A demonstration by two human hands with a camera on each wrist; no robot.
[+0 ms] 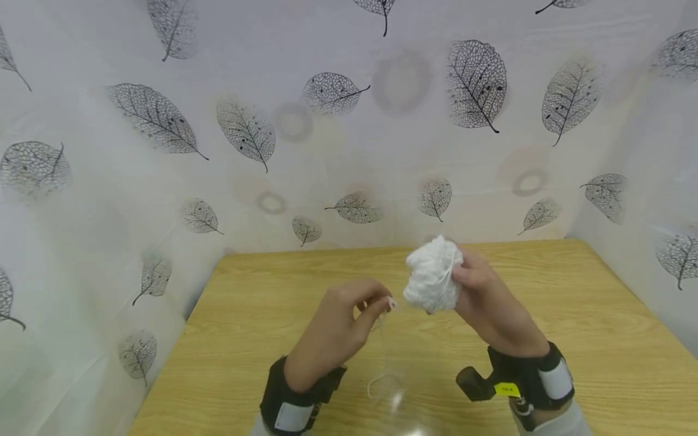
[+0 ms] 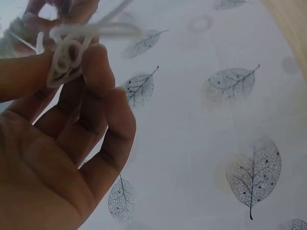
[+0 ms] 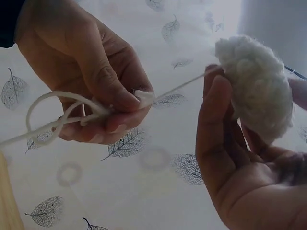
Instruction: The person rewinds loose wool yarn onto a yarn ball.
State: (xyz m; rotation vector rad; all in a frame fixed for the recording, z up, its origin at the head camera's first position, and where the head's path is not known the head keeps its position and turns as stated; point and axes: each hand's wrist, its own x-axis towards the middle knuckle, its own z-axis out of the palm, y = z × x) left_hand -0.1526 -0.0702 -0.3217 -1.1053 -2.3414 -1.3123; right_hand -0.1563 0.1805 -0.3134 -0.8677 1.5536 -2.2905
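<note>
A ball of white yarn sits in my right hand, held up above the table with the fingers and thumb curled round it. To its left, my left hand pinches small loops of the same yarn between thumb and forefinger, seen close in the left wrist view as white loops. A taut strand runs from the pinch to the ball in the right wrist view. From the left fingers a loose tail hangs down over the table. The hands are apart.
The wooden table spreads under both hands. A pale cloth with leaf prints hangs behind it and along the sides. A thin dark object shows behind the yarn ball; its kind is unclear. Each wrist wears a black strap.
</note>
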